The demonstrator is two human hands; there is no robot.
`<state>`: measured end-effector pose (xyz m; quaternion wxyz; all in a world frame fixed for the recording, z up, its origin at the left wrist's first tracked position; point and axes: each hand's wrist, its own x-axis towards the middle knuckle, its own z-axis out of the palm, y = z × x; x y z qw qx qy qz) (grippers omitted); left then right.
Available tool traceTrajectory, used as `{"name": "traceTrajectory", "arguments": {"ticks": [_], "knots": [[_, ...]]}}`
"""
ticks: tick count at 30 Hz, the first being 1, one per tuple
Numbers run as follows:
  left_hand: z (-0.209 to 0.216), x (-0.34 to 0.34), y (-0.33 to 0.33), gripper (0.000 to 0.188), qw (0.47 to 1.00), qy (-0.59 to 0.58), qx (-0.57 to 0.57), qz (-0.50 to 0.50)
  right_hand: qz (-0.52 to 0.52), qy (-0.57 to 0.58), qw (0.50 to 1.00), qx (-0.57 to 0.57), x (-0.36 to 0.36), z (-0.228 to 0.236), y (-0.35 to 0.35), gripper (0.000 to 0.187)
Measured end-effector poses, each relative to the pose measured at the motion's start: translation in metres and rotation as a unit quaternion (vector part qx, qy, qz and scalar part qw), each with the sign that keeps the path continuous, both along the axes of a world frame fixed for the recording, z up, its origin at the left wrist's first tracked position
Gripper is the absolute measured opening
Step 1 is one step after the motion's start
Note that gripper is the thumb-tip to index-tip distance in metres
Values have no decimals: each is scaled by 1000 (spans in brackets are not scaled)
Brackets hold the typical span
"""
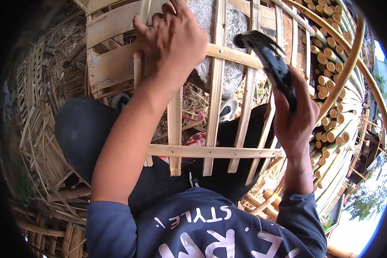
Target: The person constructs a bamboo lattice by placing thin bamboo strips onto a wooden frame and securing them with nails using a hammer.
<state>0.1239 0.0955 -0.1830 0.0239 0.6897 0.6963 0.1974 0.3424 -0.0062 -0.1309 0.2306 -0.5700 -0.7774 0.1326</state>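
A lattice of split bamboo slats [215, 151], nailed across crosspieces, lies in front of me over my lap and a grey stone block [235, 32]. My left hand [172, 36] is closed over the lattice's upper left part, its fingers curled around a slat; the fingertips are partly hidden. In my right hand [294, 114] is a black claw hammer [271, 64], gripped by its handle. The hammer's head is raised over the right end of the upper crosspiece, apart from my left hand. Small nail heads dot the lower crosspiece.
A tall stack of cut bamboo poles [331, 101] stands close on the right, with curved poles [352, 56] in front. Wooden boards [112, 64] lie at the far left. Bamboo scraps and woven strips [34, 124] cover the ground at left. A shoe [228, 110] shows beneath the slats.
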Motion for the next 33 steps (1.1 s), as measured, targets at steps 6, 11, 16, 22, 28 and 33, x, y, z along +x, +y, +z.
{"name": "traceTrajectory", "arguments": {"ticks": [6,11,16,22,28,33], "knots": [[6,0,8,83,999,-9,-33,36,-13,-113,991,-71,-14,15,0,39],[-2,-1,18,76,996,4,72,49,-60,219,960,163,-19,26,-3,51],[14,7,9,74,998,-30,46,29,-35,-82,994,-61,-15,31,-14,34],[12,11,-1,65,996,-23,78,29,-101,249,963,-26,7,77,-50,42],[72,27,-28,69,997,-5,80,17,-193,438,862,-169,49,118,-148,41],[116,43,-55,68,996,24,77,31,-234,591,740,-220,73,150,-232,38]]}}
